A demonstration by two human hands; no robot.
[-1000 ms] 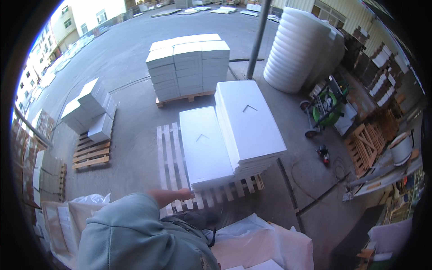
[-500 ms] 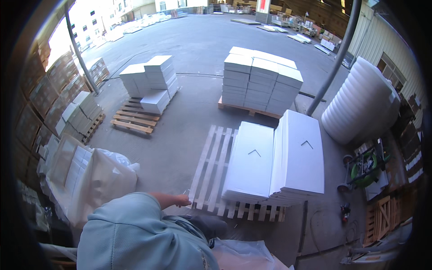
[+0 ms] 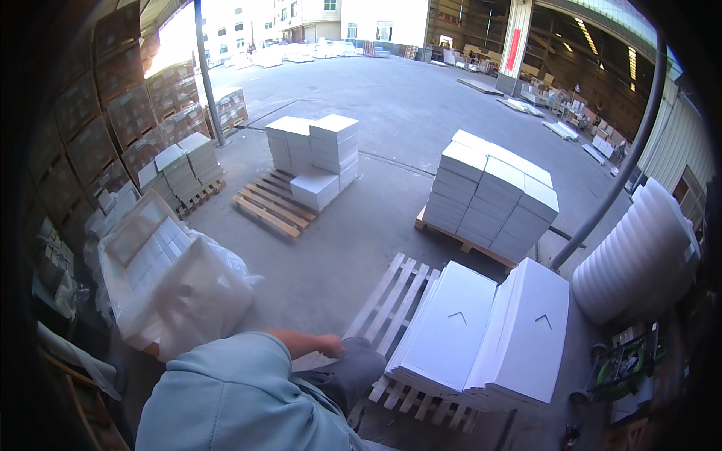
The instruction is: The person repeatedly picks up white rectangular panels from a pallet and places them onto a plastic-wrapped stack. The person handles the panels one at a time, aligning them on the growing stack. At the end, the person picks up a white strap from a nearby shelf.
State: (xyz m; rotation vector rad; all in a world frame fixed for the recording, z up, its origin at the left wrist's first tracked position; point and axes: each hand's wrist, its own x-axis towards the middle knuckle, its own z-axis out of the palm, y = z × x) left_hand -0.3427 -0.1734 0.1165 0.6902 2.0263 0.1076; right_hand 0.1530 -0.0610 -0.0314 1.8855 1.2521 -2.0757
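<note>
My left hand point(image 3: 330, 346) is closed at the end of my bent arm, with a light green sleeve point(image 3: 218, 391) filling the lower part of the head view. Whatever its fingers may hold is hidden. The hand hovers over or beside my dark-trousered leg point(image 3: 359, 372), close to the near left corner of a wooden pallet point(image 3: 382, 302). On that pallet lie two stacks of white flat sheets, a left stack point(image 3: 449, 319) and a right stack point(image 3: 530, 331), each with a thin dark angled mark on top. My right hand is out of view.
A plastic-wrapped crate point(image 3: 199, 293) stands at the left. Farther off are a pallet point(image 3: 271, 207) with white boxes and another loaded with stacked white boxes point(image 3: 485, 195). Cartons point(image 3: 124, 120) line the left side. A large white foam roll point(image 3: 639, 259) and a pole point(image 3: 617, 180) stand right.
The view has swung left and up, so the pallets sit farther right and lower. My left hand has drawn back from the pallet's edge toward my leg.
</note>
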